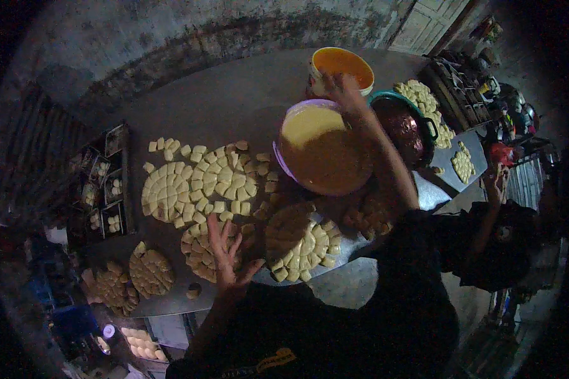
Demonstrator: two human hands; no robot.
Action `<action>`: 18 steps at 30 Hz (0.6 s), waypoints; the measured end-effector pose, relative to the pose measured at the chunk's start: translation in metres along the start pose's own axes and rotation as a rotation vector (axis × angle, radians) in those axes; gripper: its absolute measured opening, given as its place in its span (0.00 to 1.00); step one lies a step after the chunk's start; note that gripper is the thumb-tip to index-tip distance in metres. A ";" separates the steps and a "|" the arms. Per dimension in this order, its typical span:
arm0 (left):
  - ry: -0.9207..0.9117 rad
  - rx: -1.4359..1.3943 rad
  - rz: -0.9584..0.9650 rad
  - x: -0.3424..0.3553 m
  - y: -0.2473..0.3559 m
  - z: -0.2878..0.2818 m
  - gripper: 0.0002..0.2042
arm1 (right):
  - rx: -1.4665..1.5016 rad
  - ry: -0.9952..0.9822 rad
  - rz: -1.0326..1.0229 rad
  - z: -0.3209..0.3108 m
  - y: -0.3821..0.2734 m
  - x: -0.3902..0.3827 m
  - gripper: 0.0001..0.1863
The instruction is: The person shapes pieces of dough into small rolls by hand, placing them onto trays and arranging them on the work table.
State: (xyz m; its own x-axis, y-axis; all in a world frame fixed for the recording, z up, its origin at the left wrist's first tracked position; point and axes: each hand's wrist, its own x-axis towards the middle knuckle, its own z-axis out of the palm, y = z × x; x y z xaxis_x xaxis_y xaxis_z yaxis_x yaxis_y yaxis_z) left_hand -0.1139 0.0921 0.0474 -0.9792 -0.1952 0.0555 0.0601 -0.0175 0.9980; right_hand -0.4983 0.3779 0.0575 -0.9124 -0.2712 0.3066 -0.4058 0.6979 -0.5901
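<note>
My left hand (229,251) is open, its fingers spread over a round cluster of cut dough pieces (199,254) near the table's front edge. Stretched far forward, my right hand (338,90) is at the near rim of a bucket with an orange inside (344,58). Its fingers are blurred and dim, so whether they grip the rim is unclear. Below that forearm stands a purple-rimmed tub (316,129) with a pale yellow content, partly in shadow. Another cluster of dough pieces (306,252) lies right of my left hand, and larger clusters (167,189) spread farther left.
A dark pot with a teal rim (376,95) stands right of the tub. Divided crates (117,211) holding dough pieces stand at the left. More dough (417,95) lies at the far right, near stacked trays (452,95). Another person's arm (492,196) shows at the right.
</note>
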 end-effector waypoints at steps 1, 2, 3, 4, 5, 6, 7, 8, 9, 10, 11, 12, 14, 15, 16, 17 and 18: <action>-0.017 -0.042 -0.030 0.002 -0.006 -0.005 0.60 | -0.159 0.082 0.007 -0.012 0.057 0.033 0.20; 0.012 -0.056 -0.064 -0.004 -0.010 -0.014 0.57 | -0.416 0.022 -0.075 -0.029 0.043 0.052 0.20; 0.038 -0.073 -0.097 -0.011 -0.014 -0.024 0.55 | -0.480 0.003 -0.128 -0.024 0.059 0.069 0.19; 0.067 -0.116 -0.121 -0.016 -0.019 -0.033 0.52 | -0.558 -0.005 -0.163 -0.026 0.085 0.080 0.18; 0.098 -0.165 -0.147 -0.022 -0.026 -0.042 0.49 | -0.641 -0.017 -0.201 -0.027 0.100 0.089 0.17; 0.145 -0.207 -0.175 -0.030 -0.034 -0.054 0.46 | -0.696 -0.130 -0.112 -0.021 0.100 0.096 0.17; 0.196 -0.309 -0.186 -0.039 -0.043 -0.066 0.44 | -0.796 -0.165 -0.200 -0.014 0.105 0.098 0.17; 0.234 -0.364 -0.198 -0.047 -0.052 -0.077 0.43 | -0.897 -0.201 -0.284 -0.008 0.111 0.094 0.18; 0.257 -0.374 -0.219 -0.051 -0.058 -0.081 0.43 | -1.011 -0.229 -0.366 -0.009 0.124 0.088 0.18; 0.294 -0.353 -0.240 -0.057 -0.056 -0.086 0.42 | -1.038 -0.236 -0.390 -0.005 0.125 0.087 0.19; 0.326 -0.325 -0.258 -0.062 -0.054 -0.090 0.42 | -1.022 -0.224 -0.385 -0.002 0.125 0.088 0.19; 0.354 -0.283 -0.276 -0.066 -0.050 -0.095 0.41 | -0.957 -0.195 -0.326 -0.002 0.125 0.090 0.20; 0.411 -0.192 -0.337 -0.069 -0.038 -0.100 0.40 | -0.836 -0.134 -0.223 -0.005 0.123 0.097 0.21; 0.435 -0.151 -0.369 -0.071 -0.032 -0.103 0.39 | -0.804 -0.115 -0.203 -0.006 0.122 0.099 0.22; 0.442 -0.123 -0.398 -0.071 -0.027 -0.105 0.39 | -0.786 -0.102 -0.189 -0.009 0.127 0.100 0.23; 0.443 -0.101 -0.409 -0.072 -0.024 -0.107 0.38 | -0.785 -0.097 -0.190 -0.011 0.132 0.099 0.24; 0.429 -0.099 -0.416 -0.070 -0.023 -0.108 0.38 | -0.810 -0.099 -0.208 -0.018 0.143 0.100 0.24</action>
State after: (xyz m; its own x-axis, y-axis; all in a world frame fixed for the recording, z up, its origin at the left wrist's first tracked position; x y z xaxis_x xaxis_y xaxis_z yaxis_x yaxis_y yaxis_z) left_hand -0.0258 0.0000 0.0173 -0.7602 -0.5298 -0.3762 -0.2735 -0.2644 0.9248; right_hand -0.6470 0.4626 0.0174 -0.8390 -0.4776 0.2607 -0.4365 0.8768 0.2015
